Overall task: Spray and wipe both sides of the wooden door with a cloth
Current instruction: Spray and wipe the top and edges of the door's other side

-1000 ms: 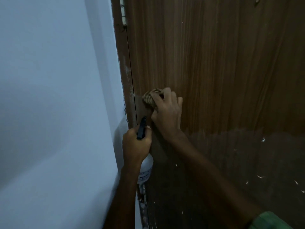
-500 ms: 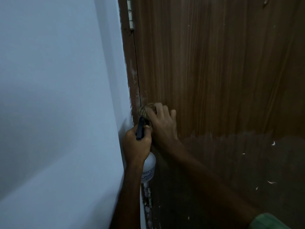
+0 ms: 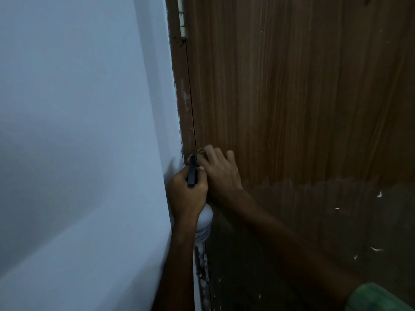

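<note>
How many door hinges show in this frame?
1. A pale metal hinge sits at the top, between the door frame and the wooden door. Others may lie outside the view or behind the hands.

Both forearms are bare; a green fabric sleeve [image 3: 377, 298] covers the right upper arm at the elbow.
</note>
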Demonstrator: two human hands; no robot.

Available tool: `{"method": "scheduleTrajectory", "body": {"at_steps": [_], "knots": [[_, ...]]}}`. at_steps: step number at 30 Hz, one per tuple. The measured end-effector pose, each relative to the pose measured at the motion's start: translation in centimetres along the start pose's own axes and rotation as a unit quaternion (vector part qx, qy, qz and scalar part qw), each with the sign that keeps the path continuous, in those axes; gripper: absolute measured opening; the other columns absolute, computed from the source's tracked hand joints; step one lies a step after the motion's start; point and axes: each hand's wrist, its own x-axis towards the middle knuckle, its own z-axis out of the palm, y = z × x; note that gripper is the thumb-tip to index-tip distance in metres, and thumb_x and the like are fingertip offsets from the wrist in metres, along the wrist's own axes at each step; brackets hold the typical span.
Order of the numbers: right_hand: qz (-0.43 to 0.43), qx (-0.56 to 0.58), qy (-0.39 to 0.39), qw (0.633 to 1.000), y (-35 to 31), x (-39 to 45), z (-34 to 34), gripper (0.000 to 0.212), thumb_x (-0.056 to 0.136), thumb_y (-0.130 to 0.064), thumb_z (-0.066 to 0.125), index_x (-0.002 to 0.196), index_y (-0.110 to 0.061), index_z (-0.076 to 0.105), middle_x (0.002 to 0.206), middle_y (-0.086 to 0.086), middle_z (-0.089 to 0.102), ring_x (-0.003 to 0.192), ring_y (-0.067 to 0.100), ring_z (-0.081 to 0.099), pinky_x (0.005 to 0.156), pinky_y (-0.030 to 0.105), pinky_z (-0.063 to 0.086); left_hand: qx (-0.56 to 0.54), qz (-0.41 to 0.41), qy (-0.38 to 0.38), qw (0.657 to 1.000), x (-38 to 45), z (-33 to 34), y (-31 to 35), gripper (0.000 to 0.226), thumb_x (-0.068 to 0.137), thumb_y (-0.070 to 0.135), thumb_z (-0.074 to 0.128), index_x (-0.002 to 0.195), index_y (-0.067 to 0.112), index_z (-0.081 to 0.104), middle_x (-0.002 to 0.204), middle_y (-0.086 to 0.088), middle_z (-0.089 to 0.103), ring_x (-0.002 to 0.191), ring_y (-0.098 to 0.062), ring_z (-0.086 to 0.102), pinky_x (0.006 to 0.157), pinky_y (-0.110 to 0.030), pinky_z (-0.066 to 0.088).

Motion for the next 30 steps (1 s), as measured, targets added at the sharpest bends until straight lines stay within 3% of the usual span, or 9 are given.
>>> {"method": "scheduleTrajectory", "body": {"at_steps": [3, 6, 8, 12, 16, 19, 23, 27, 30], "knots": [[0.013, 0.02, 0.003, 1.0, 0.5, 1.8, -0.8, 0.027, 0.092, -0.038, 0.057, 0.11, -0.02, 0.067, 0.114, 0.008, 0.056, 0.096, 0.024, 0.054, 0.082, 0.042, 0.037, -0.008, 0.005, 0.008, 1.0, -0.1, 0.0, 0.2, 0.041, 0.099, 0.026, 0.068, 0.061, 0.023, 0.054, 0.05, 0.005, 0.052, 0.049, -0.017, 0.052, 0.052, -0.026, 0.038], [0.086, -0.013, 0.067, 0.994, 1.6, 5.6, -2.1, 0.037, 0.084, -0.025, 0.06, 0.12, -0.018, 0.066, 0.121, 0.011, 0.056, 0.099, 0.025, 0.053, 0.082, 0.042, 0.039, -0.025, 0.006, 0.018, 0.999, -0.8, 0.3, 0.4, 0.041, 0.096, 0.038, 0.064, 0.06, 0.021, 0.052, 0.05, 0.002, 0.051, 0.048, -0.023, 0.053, 0.048, -0.034, 0.041], [0.089, -0.028, 0.071, 0.993, 1.7, 5.9, -1.9, 0.041, 0.083, -0.02, 0.062, 0.123, -0.017, 0.064, 0.124, 0.011, 0.056, 0.101, 0.025, 0.052, 0.082, 0.041, 0.039, -0.039, 0.005, 0.016, 0.999, -1.5, 0.5, -0.1, 0.039, 0.093, 0.043, 0.062, 0.063, 0.019, 0.054, 0.051, -0.001, 0.052, 0.049, -0.028, 0.055, 0.048, -0.041, 0.047], [0.013, 0.003, -0.019, 1.0, 0.0, -0.7, 0.4, 0.045, 0.088, -0.038, 0.067, 0.128, -0.019, 0.061, 0.131, 0.01, 0.052, 0.11, 0.026, 0.05, 0.088, 0.043, 0.039, -0.048, -0.022, 0.009, 0.999, -3.3, 0.5, -2.2, 0.032, 0.098, 0.039, 0.064, 0.073, 0.018, 0.063, 0.057, -0.004, 0.059, 0.052, -0.031, 0.06, 0.05, -0.047, 0.052], [-0.021, 0.033, -0.074, 0.996, -0.6, -5.9, 1.6, 0.039, 0.088, -0.038, 0.07, 0.123, -0.023, 0.061, 0.121, 0.004, 0.051, 0.104, 0.023, 0.053, 0.084, 0.041, 0.036, -0.026, -0.041, -0.011, 0.999, -4.9, 0.4, -3.2, 0.024, 0.102, 0.027, 0.067, 0.08, 0.017, 0.068, 0.061, 0.001, 0.063, 0.057, -0.024, 0.063, 0.055, -0.039, 0.054], [0.013, 0.023, -0.031, 0.999, -0.4, -3.0, 0.6, 0.036, 0.086, -0.03, 0.071, 0.12, -0.02, 0.066, 0.121, 0.008, 0.055, 0.104, 0.025, 0.054, 0.085, 0.041, 0.037, -0.038, -0.072, -0.033, 0.996, -5.7, 0.4, -3.9, 0.03, 0.099, 0.035, 0.064, 0.077, 0.016, 0.065, 0.06, -0.007, 0.061, 0.056, -0.034, 0.062, 0.053, -0.048, 0.055], [0.084, 0.003, 0.044, 0.995, 0.6, -0.1, -0.4, 0.042, 0.085, -0.018, 0.063, 0.127, -0.018, 0.065, 0.125, 0.008, 0.056, 0.103, 0.023, 0.051, 0.083, 0.038, 0.035, -0.036, -0.076, -0.019, 0.996, -7.3, 0.5, -4.7, 0.034, 0.099, 0.03, 0.065, 0.073, 0.009, 0.061, 0.058, -0.013, 0.057, 0.052, -0.035, 0.058, 0.047, -0.047, 0.049], [0.008, 0.027, -0.04, 0.999, -1.0, -6.8, 3.0, 0.045, 0.085, -0.03, 0.072, 0.127, -0.019, 0.062, 0.13, 0.01, 0.053, 0.11, 0.025, 0.05, 0.088, 0.041, 0.038, -0.03, -0.098, -0.025, 0.994, -9.1, 0.5, -6.4, 0.025, 0.103, 0.021, 0.065, 0.079, 0.012, 0.066, 0.061, -0.007, 0.061, 0.055, -0.028, 0.06, 0.052, -0.039, 0.05], [-0.048, 0.036, -0.078, 0.995, -1.9, -12.3, 5.0, 0.031, 0.091, -0.027, 0.072, 0.12, -0.018, 0.065, 0.121, 0.008, 0.058, 0.101, 0.025, 0.059, 0.083, 0.039, 0.033, -0.005, -0.092, -0.028, 0.995, -9.7, 0.3, -7.1, 0.021, 0.102, 0.026, 0.066, 0.084, 0.015, 0.07, 0.065, -0.001, 0.066, 0.06, -0.021, 0.066, 0.056, -0.036, 0.056]]}}
